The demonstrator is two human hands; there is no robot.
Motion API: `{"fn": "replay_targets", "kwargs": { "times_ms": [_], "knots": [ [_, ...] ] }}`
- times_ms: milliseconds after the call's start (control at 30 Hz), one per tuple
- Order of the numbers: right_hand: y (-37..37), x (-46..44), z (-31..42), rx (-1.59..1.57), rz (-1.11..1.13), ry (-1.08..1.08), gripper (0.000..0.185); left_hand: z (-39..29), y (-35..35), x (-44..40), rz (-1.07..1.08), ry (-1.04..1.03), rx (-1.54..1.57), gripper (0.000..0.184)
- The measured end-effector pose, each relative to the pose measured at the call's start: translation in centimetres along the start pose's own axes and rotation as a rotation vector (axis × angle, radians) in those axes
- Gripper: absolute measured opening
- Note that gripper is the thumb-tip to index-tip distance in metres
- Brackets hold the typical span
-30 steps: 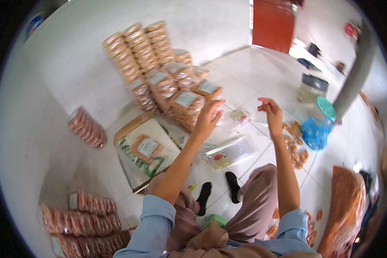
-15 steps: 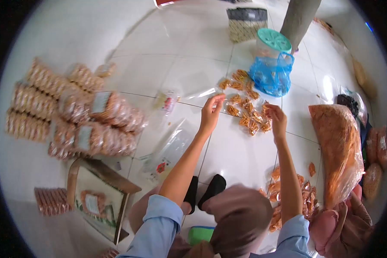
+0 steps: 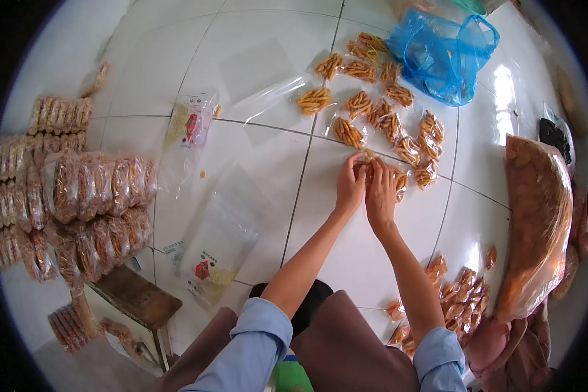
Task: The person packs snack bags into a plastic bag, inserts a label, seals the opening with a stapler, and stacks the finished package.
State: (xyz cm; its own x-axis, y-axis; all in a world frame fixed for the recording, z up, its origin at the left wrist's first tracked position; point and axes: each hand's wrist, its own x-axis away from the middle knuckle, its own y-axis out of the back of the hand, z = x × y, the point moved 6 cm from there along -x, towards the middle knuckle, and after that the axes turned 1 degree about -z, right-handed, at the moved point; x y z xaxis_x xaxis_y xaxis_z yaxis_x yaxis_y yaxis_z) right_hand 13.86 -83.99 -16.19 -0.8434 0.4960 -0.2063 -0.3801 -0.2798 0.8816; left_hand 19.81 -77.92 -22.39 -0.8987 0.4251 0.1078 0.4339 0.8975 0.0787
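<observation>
My left hand point(image 3: 351, 185) and my right hand point(image 3: 381, 191) meet at the near side of a group of small clear packets of brown stick snacks point(image 3: 389, 124). Both have their fingers closed on one small snack packet point(image 3: 370, 155), mostly hidden by the fingers. Right beside my right hand, another packet point(image 3: 402, 183) lies on the floor. Just beyond my left fingertips is a further packet point(image 3: 347, 132).
A blue plastic bag point(image 3: 447, 62) stands behind the packets. Clear printed bags point(image 3: 219, 242) lie left, near stacked snack packs point(image 3: 88, 183) and a wooden stool point(image 3: 134, 296). To the right are a large filled sack point(image 3: 536, 222) and reddish-brown packets point(image 3: 464, 297).
My hands, apart before, have come together, the right one moving left with a packet. The view has shifted closer to the floor and the packets.
</observation>
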Motion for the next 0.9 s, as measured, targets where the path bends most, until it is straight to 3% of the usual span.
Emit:
{"fn": "replay_targets", "kwargs": {
  "times_ms": [67, 133, 200, 233, 300, 367, 433, 500, 567, 633, 667, 900],
  "knots": [
    [0.2, 0.8, -0.1, -0.05, 0.092, 0.007, 0.04, 0.2, 0.8, 0.6, -0.064, -0.053, -0.037, 0.03],
    [0.9, 1.1, 0.7, -0.102, 0.166, 0.03, 0.036, 1.1, 1.6, 1.7, -0.08, 0.118, 0.145, 0.029],
    [2.1, 0.8, 1.1, -0.378, 0.15, -0.185, 0.028, -1.8, 3.2, 2.2, -0.125, -0.014, -0.033, 0.03],
    [3.2, 0.5, 2.2, -0.387, 0.134, -0.168, 0.028, -4.0, 4.2, 2.8, -0.17, -0.121, -0.211, 0.031],
    [4.7, 0.3, 4.2, -0.734, 0.255, -0.38, 0.023, -7.6, 6.0, 3.5, -0.225, -0.057, -0.196, 0.04],
    [5.7, -0.5, 5.7, -0.769, 0.223, -0.225, 0.018, -11.2, 7.9, 4.2, -0.088, 0.132, 0.433, 0.048],
    [9.9, -1.3, 10.0, -0.799, 0.191, -0.061, 0.015, -16.3, 10.8, 5.6, -0.01, 0.143, 0.454, 0.055],
    [14.9, -1.2, 15.0, -1.211, 0.282, -0.197, 0.027, -21.5, 13.6, 7.6, 0.05, 0.072, 0.478, 0.058],
    [16.3, -1.5, 17.6, -1.264, 0.281, -0.117, 0.028, -26.2, 17.4, 10.3, -0.018, -0.04, 0.482, 0.051],
    [18.4, -0.6, 22.1, -1.332, 0.517, -0.049, 0.028, -29.7, 21.2, 13.0, -0.083, -0.123, 0.414, 0.038],
    [20.3, 0.3, 24.0, -1.335, 0.466, -0.041, 0.028, -31.1, 23.2, 14.8, -0.202, -0.136, 0.463, 0.026],
    [26.2, 6.3, 33.7, -1.465, 0.639, 0.006, 0.03, -37.7, 31.3, 23.8, -0.295, -0.291, 0.461, 0.025]
  ]
}}
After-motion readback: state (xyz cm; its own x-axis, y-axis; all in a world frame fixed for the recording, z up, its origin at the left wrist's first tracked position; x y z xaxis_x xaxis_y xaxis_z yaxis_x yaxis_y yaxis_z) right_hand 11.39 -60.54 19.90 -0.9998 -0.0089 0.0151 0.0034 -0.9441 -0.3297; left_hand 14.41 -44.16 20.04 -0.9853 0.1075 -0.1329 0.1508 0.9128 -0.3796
